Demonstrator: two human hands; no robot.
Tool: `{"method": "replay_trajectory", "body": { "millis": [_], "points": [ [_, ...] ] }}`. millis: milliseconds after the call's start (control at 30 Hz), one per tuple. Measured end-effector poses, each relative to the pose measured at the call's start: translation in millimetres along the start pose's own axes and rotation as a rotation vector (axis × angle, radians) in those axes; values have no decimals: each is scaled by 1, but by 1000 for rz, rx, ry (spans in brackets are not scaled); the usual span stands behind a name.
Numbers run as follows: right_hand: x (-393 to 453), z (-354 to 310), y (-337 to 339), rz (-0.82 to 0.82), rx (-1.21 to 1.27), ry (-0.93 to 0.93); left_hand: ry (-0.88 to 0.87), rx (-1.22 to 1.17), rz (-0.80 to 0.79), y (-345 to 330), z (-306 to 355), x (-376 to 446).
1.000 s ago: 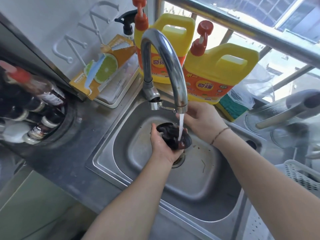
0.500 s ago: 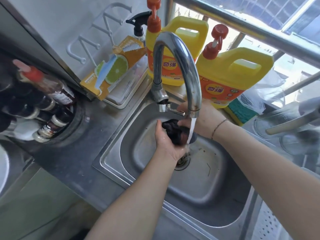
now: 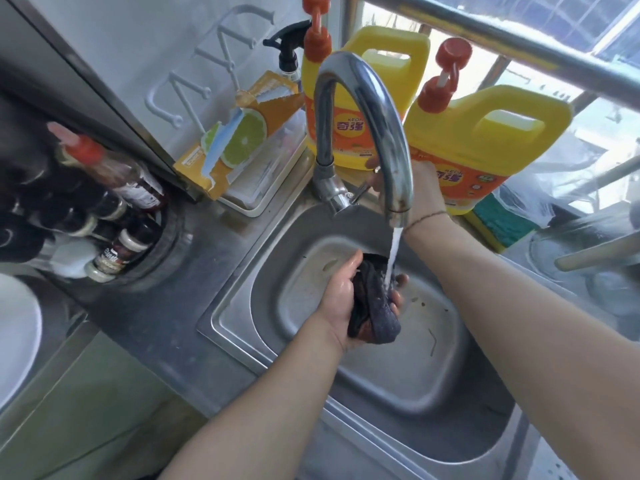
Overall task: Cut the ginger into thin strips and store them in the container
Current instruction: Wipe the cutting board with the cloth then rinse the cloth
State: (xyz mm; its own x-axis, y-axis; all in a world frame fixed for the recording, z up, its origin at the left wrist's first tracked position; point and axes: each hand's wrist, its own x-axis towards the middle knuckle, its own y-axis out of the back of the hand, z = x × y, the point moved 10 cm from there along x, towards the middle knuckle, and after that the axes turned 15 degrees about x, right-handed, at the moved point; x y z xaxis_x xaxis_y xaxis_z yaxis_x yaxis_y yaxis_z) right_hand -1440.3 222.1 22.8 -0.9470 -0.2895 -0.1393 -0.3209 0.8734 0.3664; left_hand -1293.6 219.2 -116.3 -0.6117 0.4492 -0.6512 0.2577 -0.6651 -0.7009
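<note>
Dark wet cloth rinsed under a running tap

The left hand [image 3: 341,292] grips a dark grey wadded cloth [image 3: 375,306] over the stainless steel sink [image 3: 242,306] — water from the curved chrome tap [image 3: 363,109] falls on it. The right hand [image 3: 420,188] reaches behind the spout at the tap lever; its grip is hidden. No ginger shows — two yellow detergent jugs [image 3: 485,140] stand beyond.

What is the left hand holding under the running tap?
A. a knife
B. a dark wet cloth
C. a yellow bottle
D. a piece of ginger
B: the left hand grips a dark wet cloth over the sink, and the water stream from the faucet falls onto it.
</note>
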Motion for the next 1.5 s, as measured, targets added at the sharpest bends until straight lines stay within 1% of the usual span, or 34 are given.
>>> {"method": "replay_trajectory", "body": {
  "millis": [33,67,133,200,233,267,300,333,367,400,433,467,533,600,667,733,767,833,867,933,1000,1067,1100,1133,1167,1200,1233,1267,1300,1367,1400,1433,1500],
  "points": [
    [4,-1,4,45,-7,0,5,36,-8,-4,0,-3],
    [6,-4,7,80,-24,68,-2,65,-16,-6,0,-2],
    [4,3,9,104,-180,126,-7,95,-38,-10,-2,-2],
    [-13,19,25,188,-185,161,21,108,-54,-8,-6,-5],
    [-29,17,33,208,-178,240,37,116,-69,-7,-8,-7],
    [-49,14,33,152,-211,353,55,138,-75,-5,-11,-10],
    [-69,14,25,19,-263,469,68,164,-80,-4,-12,-13],
    [-91,18,12,-168,-318,577,67,187,-88,-3,-13,-15],
    [-111,27,-2,-337,-375,644,61,207,-107,-4,-13,-18],
    [-125,34,-12,-465,-425,685,50,231,-134,-6,-12,-19],
    [-134,39,-20,-551,-450,705,46,250,-170,-11,-13,-23],
    [-139,40,-26,-597,-458,719,51,278,-205,-15,-15,-26],
    [-148,39,-38,-645,-432,747,64,366,-261,-19,-18,-32],
    [-151,36,-45,-643,-392,765,62,483,-323,-22,-19,-37],
    [-152,31,-47,-607,-354,784,95,567,-357,-19,-25,-39],
    [-156,28,-46,-541,-282,794,150,558,-404,-16,-32,-42],
    [-158,27,-45,-497,-245,794,168,528,-456,-18,-35,-43],
    [-165,27,-42,-360,-181,782,186,479,-545,-24,-39,-46],
    [-167,28,-40,-283,-155,774,190,469,-550,-25,-40,-45],
    [-168,32,-38,-145,-114,738,187,480,-510,-23,-41,-44],
    [-161,37,-36,-89,-85,687,161,485,-407,-19,-42,-41],
    [-148,41,-30,-87,-52,626,161,446,-337,-10,-41,-40],
    [-143,41,-27,-101,-47,623,170,448,-340,-6,-38,-41],
    [-140,38,-25,-125,-66,645,200,517,-352,-1,-37,-42],
    [-139,34,-24,-146,-105,686,249,655,-377,2,-39,-46],
    [-138,29,-22,-158,-149,734,317,852,-408,7,-43,-52],
    [-136,26,-20,-157,-185,771,383,1032,-397,16,-46,-55],
    [-132,24,-16,-147,-209,791,400,1164,-349,23,-44,-55],
    [-127,23,-12,-143,-226,800,360,1197,-299,26,-39,-51],
    [-124,20,-15,-187,-249,823,250,1068,-229,19,-23,-44],
    [-126,19,-19,-223,-264,836,224,1035,-223,16,-16,-43],
    [-129,18,-24,-259,-278,851,204,1079,-227,14,-10,-42],
    [-131,14,-31,-288,-298,865,169,1265,-186,13,1,-38]
  ]
}}
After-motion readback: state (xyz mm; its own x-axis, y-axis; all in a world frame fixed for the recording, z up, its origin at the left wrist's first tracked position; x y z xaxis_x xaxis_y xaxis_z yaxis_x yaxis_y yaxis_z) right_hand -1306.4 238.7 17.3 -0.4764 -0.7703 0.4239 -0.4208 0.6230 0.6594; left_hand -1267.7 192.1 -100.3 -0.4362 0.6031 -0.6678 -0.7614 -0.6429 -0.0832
